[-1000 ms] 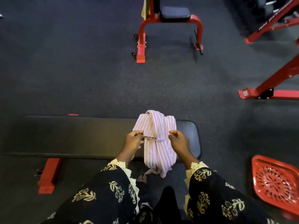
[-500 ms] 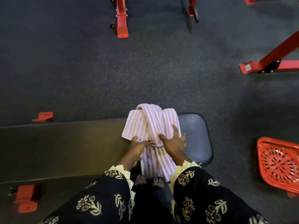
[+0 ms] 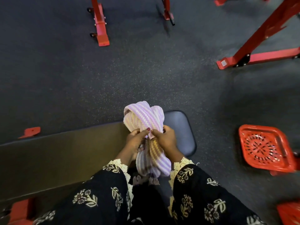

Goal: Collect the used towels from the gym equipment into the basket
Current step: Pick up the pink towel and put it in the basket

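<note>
Underfoot: dark speckled rubber floor (image 3: 146,75), fills most of view. One flat black bench (image 3: 65,153) runs left to right, with two of its red feet showing (image 3: 30,132) (image 3: 19,211). Red equipment frames sit well apart from the bench: two legs top centre (image 3: 99,25), one angled frame top right (image 3: 259,38).

One red perforated basket (image 3: 259,127) on the floor to the right of the bench end, nothing in it. Another red plastic corner (image 3: 289,213) bottom right, can't tell what it is.

One towel (image 3: 144,117), lilac/white stripes with some yellowish bands, twisted into a bunch. It's held over the bench's right end; can't tell if it touches the pad. Top lump sits above the hands, tail hangs between the wrists.

Left hand (image 3: 136,140) and right hand (image 3: 164,138) are side by side, fingers curled around the towel's middle, thumbs pinching on top. Floral dark sleeves on both arms.
</note>
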The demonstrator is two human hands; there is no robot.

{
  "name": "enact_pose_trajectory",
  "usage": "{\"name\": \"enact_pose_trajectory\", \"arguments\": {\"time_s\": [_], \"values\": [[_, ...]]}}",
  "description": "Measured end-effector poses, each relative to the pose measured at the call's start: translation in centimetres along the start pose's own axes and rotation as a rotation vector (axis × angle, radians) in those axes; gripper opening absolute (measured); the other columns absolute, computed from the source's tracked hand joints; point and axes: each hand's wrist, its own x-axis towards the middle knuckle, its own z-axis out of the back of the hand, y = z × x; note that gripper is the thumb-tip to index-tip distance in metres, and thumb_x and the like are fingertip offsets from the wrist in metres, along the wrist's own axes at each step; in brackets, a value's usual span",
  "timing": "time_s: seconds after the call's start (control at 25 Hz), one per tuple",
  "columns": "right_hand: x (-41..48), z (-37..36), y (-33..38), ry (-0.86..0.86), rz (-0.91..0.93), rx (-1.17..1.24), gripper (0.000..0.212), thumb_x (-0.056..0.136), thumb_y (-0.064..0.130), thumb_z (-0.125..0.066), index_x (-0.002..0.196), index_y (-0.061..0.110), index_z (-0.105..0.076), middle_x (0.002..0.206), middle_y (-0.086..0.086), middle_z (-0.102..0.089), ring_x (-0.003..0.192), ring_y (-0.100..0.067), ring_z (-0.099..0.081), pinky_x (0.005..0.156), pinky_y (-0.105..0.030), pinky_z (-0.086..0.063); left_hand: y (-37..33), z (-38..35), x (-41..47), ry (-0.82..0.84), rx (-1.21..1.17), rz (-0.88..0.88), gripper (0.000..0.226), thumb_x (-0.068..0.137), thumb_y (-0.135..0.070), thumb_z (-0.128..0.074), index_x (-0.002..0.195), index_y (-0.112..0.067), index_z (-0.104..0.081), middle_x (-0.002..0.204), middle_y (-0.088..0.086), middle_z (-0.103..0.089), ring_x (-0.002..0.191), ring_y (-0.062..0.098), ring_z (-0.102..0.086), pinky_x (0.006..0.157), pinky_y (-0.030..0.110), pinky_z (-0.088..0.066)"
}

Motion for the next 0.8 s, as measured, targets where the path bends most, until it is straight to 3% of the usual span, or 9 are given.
{"name": "enact_pose_trajectory", "arguments": {"time_s": [0.12,0.28,0.44,0.68,0.8], "values": [[-3.6,5.3,3.4,-0.129,0.079,0.081,0.025,0.077,0.026,-0.075,0.09,0.006,-0.066,0.087,-0.015,-0.072,0.083,-0.028,-0.066,0.073,-0.041,-0.05,-3.5,-3.3,-5.3,0.117,0.046,-0.197,0.016,0.08,-0.017,-0.075,0.092,-0.015,-0.064,0.078,0.004,-0.063,0.063,0.012,-0.056,0.054,0.022,-0.046],[-8.2,13.8,6.8,-0.314,0.199,0.25,0.026,0.077,0.026,-0.075,0.087,0.005,-0.063,0.087,-0.02,-0.069,0.067,-0.019,-0.058,0.069,-0.042,-0.051,-6.9,-10.0,-12.7,0.282,0.156,-0.403,0.023,0.08,-0.015,-0.075,0.099,-0.006,-0.067,0.089,0.008,-0.069,0.078,0.018,-0.064,0.065,0.03,-0.051],[-12.0,22.7,7.1,-0.522,0.258,0.36,0.025,0.073,0.029,-0.077,0.083,0.01,-0.063,0.078,-0.009,-0.07,0.061,-0.008,-0.054,0.053,-0.021,-0.043,-7.2,-17.7,-18.3,0.451,0.315,-0.543,0.011,0.082,-0.016,-0.074,0.09,-0.012,-0.067,0.084,0.006,-0.068,0.075,0.02,-0.063,0.066,0.035,-0.051],[-18.8,38.2,-0.2,-0.75,0.248,0.471,0.019,0.075,0.021,-0.076,0.089,0.016,-0.064,0.083,-0.005,-0.072,0.073,-0.014,-0.063,0.067,-0.032,-0.05,0.1,-31.9,-27.6,0.731,0.476,-0.627,0.012,0.085,-0.01,-0.07,0.078,-0.016,-0.063,0.063,-0.008,-0.066,0.056,0.006,-0.059,0.048,0.022,-0.047],[-23.2,46.5,-6.6,-0.908,0.193,0.481,0.024,0.077,0.021,-0.075,0.096,0.011,-0.064,0.087,-0.011,-0.071,0.073,-0.013,-0.057,0.071,-0.033,-0.05,7.5,-39.8,-32.6,0.856,0.545,-0.572,0.01,0.085,-0.012,-0.07,0.079,-0.015,-0.062,0.067,-0.002,-0.065,0.058,0.013,-0.058,0.046,0.022,-0.047]]}}
